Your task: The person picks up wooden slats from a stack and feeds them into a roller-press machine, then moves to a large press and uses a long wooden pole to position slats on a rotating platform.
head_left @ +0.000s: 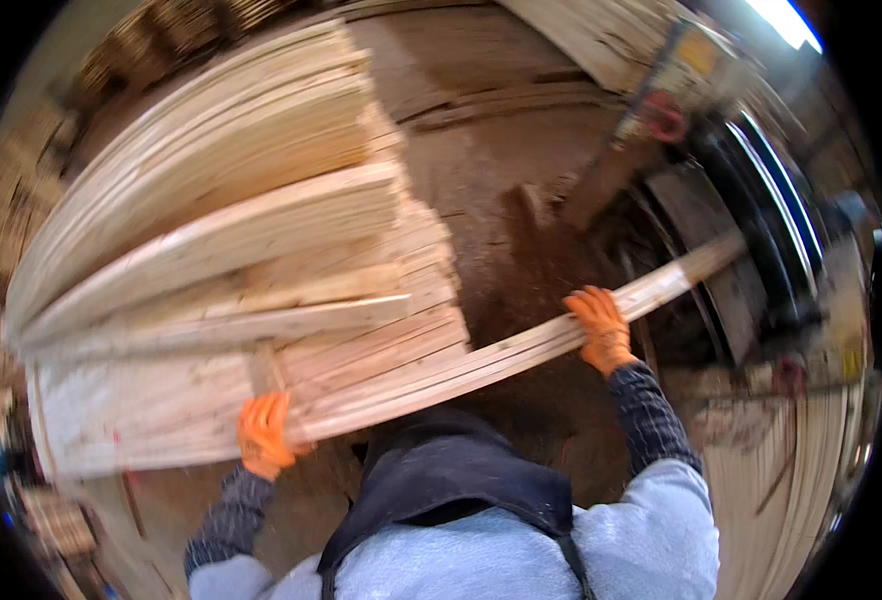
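Nearest you: your dark apron [441, 480] and grey sleeves fill the low middle of the view.
Left hand: your left hand [264, 432], in an orange glove, sits near left at the near edge of the lumber stack [231, 290]. The fingers lie close together against the wood; whether they curl under the board cannot be told.
Right hand: your right hand [601, 328], also orange-gloved, is out to the right, fingers wrapped over the top of the long board [521, 350] and pressed together round its edge.
Board position: it lies between your two hands, its left part on the near edge of the stack, its right part out over the sawdust floor [501, 230].
Long axis: it runs from near left to far right, with the far end pointing at the dark machine [751, 230].
Handling: it looks stiff, rough-sawn and long, so it will likely swing and lever at the free end. Hands set wide apart, as yours are, should steady it. The gloves suit splintery edges.
Farther off: more stacked boards [601, 40] lie beyond, at the far right.
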A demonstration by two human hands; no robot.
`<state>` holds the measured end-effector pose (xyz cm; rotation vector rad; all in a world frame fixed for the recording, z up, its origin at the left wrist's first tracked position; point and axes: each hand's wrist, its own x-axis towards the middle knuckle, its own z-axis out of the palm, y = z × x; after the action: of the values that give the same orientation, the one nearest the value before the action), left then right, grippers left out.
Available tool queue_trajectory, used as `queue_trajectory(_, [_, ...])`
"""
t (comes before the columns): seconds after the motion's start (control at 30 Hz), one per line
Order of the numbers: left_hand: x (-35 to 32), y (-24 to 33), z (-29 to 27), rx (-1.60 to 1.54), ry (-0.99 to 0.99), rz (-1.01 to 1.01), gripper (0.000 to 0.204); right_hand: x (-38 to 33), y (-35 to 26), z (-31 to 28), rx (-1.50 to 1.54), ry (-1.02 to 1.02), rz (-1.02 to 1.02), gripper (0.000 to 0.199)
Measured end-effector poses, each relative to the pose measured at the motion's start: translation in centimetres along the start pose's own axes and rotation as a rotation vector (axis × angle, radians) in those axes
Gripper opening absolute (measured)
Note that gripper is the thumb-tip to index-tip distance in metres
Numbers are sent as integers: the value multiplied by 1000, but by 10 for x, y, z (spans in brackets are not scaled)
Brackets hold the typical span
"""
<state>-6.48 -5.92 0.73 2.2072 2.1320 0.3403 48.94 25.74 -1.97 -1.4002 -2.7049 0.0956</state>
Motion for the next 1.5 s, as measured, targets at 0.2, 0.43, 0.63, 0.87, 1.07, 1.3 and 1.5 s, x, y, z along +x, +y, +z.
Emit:
queue_trajectory(0.2, [43,23,14,-57,80,-26,94,33,-66,-8,107,9,-223,91])
queue_trajectory(0.43, [88,76,32,-184,56,29,100,67,-193,-5,284,-16,-553,77])
queue_trajectory(0.63, [7,-17,-18,-71,-17,-135,109,76,-151,-17,292,-237,-424,77])
queue_trajectory(0.87, [-86,-123,-37,135,108,-153,74,121,-189,-68,476,-348,-445,49])
queue_trajectory(1.07, [-43,-73,-4,-32,-6,-202,50,193,-341,-21,450,-129,-845,68])
queue_trajectory(1.3, [-56,-87,-36,-9,22,-163,94,242,-395,89,-24,117,-1058,84])
queue_trajectory(1.5, [-78,-119,-41,-74,-51,-206,87,258,-410,42,108,-45,-957,77])
